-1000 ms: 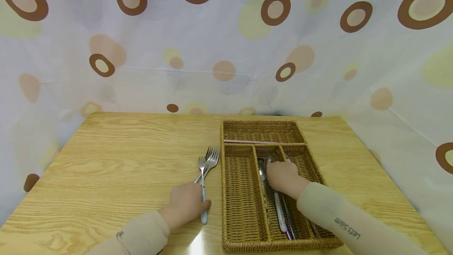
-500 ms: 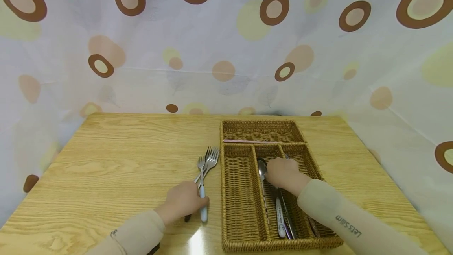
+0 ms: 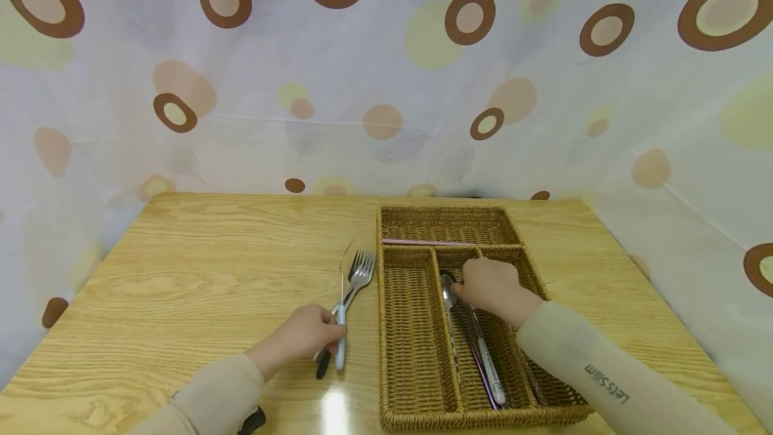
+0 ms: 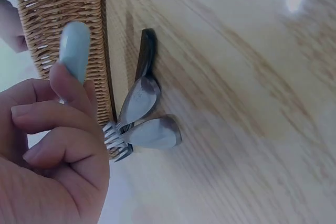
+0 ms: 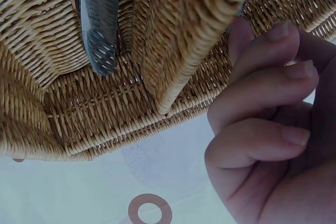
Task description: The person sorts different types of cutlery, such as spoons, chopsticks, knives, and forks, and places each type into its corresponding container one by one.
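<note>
In the head view my left hand (image 3: 304, 334) pinches a fork by its pale blue handle (image 3: 341, 344), tilted up over the table. Beneath it lie more forks (image 3: 362, 272), one with a black handle (image 3: 323, 364). The left wrist view shows the blue handle (image 4: 75, 48) between thumb and fingers, with wide metal handle ends (image 4: 152, 132) below. My right hand (image 3: 492, 284) reaches into the basket's middle compartment, fingers curled at the top of a spoon with a white handle (image 3: 492, 374); its bowl is hidden under the hand. Another spoon (image 3: 447, 287) lies to the left.
The wicker basket (image 3: 386, 334) has several compartments. A pink stick (image 3: 423, 242) lies in the back one, and a flat metal piece (image 5: 100, 35) shows in the right wrist view. A purple handle (image 3: 483, 374) lies near the white one. A patterned cloth (image 3: 386, 86) hangs behind the table.
My left hand has drawn slightly toward me and to the left, lifting and turning the blue-handled fork. The white-handled spoon has shifted right and tilted with my right hand.
</note>
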`<state>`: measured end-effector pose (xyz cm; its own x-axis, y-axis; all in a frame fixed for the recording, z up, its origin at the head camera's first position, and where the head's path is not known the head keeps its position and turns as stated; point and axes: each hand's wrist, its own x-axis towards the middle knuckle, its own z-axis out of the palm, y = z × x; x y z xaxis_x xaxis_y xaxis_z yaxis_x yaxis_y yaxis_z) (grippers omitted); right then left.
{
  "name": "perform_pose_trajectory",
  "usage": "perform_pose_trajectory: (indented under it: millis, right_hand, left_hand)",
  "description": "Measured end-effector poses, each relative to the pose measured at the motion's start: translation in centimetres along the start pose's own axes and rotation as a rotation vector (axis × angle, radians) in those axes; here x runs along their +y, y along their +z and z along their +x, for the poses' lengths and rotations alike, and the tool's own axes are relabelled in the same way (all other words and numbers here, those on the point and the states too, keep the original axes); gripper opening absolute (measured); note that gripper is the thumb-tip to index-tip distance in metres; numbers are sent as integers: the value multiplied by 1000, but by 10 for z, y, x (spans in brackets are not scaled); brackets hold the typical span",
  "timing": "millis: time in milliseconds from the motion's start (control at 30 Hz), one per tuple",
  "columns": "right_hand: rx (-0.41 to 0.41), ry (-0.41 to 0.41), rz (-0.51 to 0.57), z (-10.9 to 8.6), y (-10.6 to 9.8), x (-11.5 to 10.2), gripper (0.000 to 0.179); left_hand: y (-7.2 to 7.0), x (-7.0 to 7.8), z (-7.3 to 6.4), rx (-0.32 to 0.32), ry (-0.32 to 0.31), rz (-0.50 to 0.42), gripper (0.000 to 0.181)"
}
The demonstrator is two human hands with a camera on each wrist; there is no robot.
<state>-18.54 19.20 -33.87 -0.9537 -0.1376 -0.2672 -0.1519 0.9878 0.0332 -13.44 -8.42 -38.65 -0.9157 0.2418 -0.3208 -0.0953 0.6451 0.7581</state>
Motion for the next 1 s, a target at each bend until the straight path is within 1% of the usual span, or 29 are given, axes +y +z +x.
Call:
perform_pose_trajectory:
  millis: [200, 333, 433, 533, 700, 867, 1000]
  right_hand:
    - [2, 3, 17, 0, -2, 1, 49]
    - [9, 4, 13, 0, -2, 2, 49]
    - [8, 9, 6, 0, -2, 2, 50]
    - [10, 6, 2, 0, -3, 3, 51]
    - [20, -5, 10, -1, -5, 2, 50]
    - [28, -11, 14, -1, -7, 1, 50]
    - [51, -28, -5, -2, -7, 0, 50]
  left_hand:
    - [-3, -1, 2, -2, 41, -40, 24]
    - [-4, -1, 1, -13, 28, -58, 26]
    - [-4, 0, 0, -9, 11, -78, 27]
    - [-4, 1, -1, -3, 18, -114, 26]
    - [-3, 7, -3, -11, 68, -171, 24]
    - [-2, 13, -7, -54, 110, -209, 23]
    - [-2, 16, -9, -118, 135, -283, 29]
